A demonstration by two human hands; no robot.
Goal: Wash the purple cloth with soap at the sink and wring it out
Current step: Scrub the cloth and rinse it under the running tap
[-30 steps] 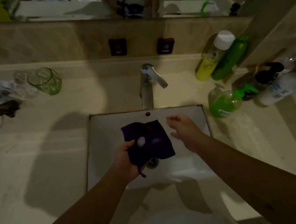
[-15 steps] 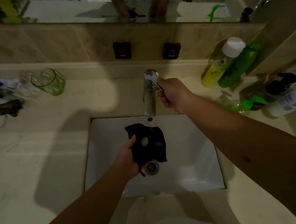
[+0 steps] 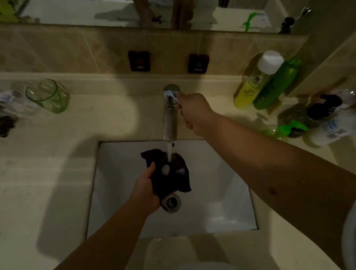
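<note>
The room was dim, with a warm yellowish cast. The brightest patch fell on the white sink (image 3: pixel 224 207) basin, which glared softly at its lower right. A broad dark shadow lay across the countertop (image 3: pixel 36 193) left of the basin. Wide-angle distortion bent the backsplash line and stretched both forearms at the lower edges. Bottles (image 3: pixel 336 127) at the right edge were smeared and soft.

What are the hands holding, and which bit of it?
The left hand grips the purple cloth by its left side, under the running water. The right hand holds the tap's handle.
</note>
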